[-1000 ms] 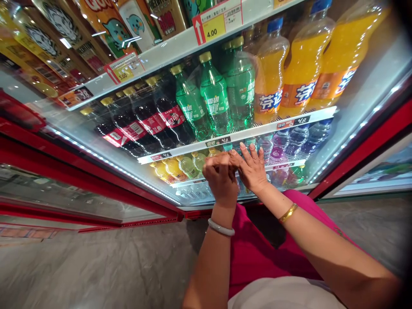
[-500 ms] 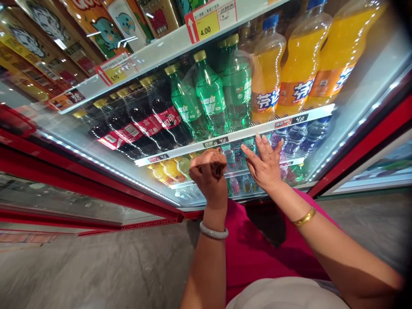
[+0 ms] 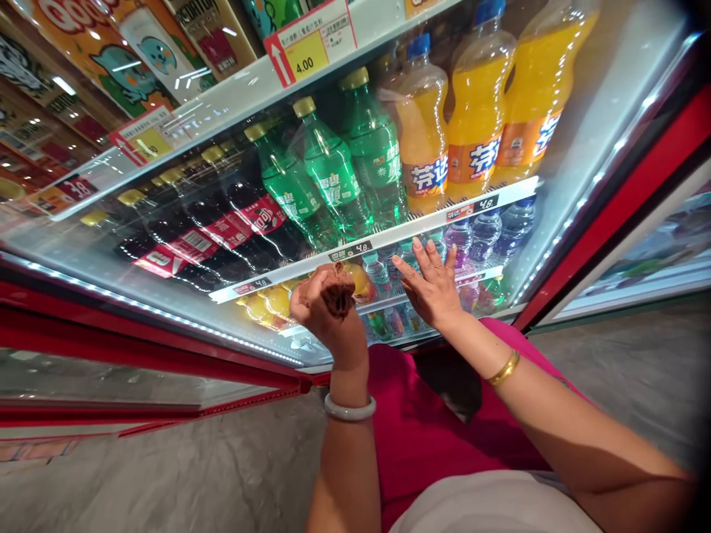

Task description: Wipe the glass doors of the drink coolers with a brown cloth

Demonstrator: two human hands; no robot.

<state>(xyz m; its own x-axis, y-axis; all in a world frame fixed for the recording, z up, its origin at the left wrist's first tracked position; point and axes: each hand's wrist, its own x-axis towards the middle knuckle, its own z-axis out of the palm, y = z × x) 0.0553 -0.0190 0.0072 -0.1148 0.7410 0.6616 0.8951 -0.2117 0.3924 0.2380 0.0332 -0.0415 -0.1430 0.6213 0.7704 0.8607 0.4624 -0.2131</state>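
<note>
My left hand (image 3: 323, 305), with a pale bangle at the wrist, is closed around a dark brown crumpled thing (image 3: 338, 297) whose kind I cannot make out. It is just in front of the white shelf edge, below a 4.8 price tag (image 3: 351, 251). To its right my right hand (image 3: 432, 285) is open, fingers spread, fingertips at or near the shelf edge (image 3: 405, 231); whether they touch it I cannot tell. Above the hands stand green soda bottles (image 3: 340, 181), with dark cola bottles (image 3: 222, 233) to the left and orange soda bottles (image 3: 425, 129) to the right.
A red-framed cooler surrounds the shelves, with a red door (image 3: 138, 326) at left and its right frame (image 3: 583, 244) opposite. An upper shelf edge (image 3: 238, 96) crosses above the bottles. Small bottles (image 3: 486, 237) stand on lower shelves. Grey floor (image 3: 233, 459) lies below.
The view has shifted, so shelves and bottles sit further left. My left hand has turned somewhat, showing more of the brown thing. My right hand stays spread near the shelf edge.
</note>
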